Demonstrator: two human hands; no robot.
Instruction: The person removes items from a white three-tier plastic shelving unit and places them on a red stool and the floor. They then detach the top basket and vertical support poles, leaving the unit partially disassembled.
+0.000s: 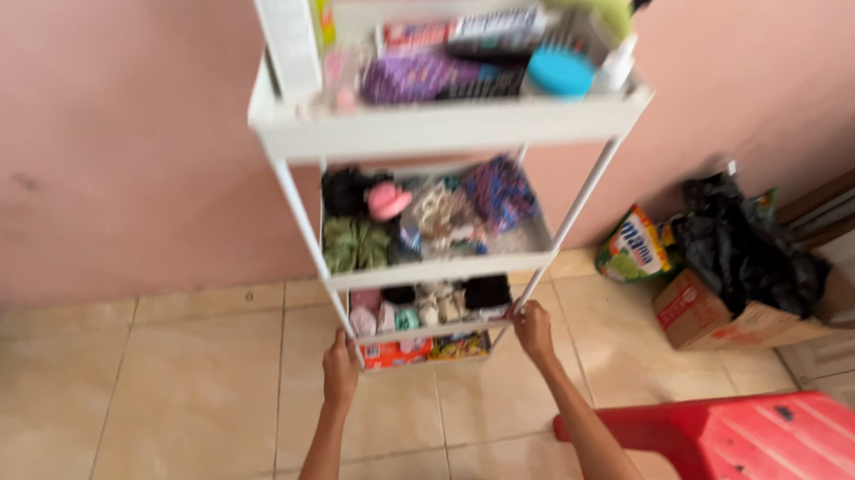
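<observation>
Down by the floor, left hand (339, 361) and right hand (533, 325) each clench a front leg of the tall white rack (450, 128), rising straight above both grips.

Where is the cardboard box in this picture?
In the head view, the cardboard box sits on the tiled floor at the right, against the pink wall, under a black bag and behind the red plastic stool.

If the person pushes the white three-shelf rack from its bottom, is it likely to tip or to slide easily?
The white rack looks tall and narrow with thin legs, and its top shelf is crowded, so it may be top-heavy and wobble. Both the left hand and the right hand grip low, giving little control above. The tiled floor looks smooth, so it probably slides readily.
</observation>
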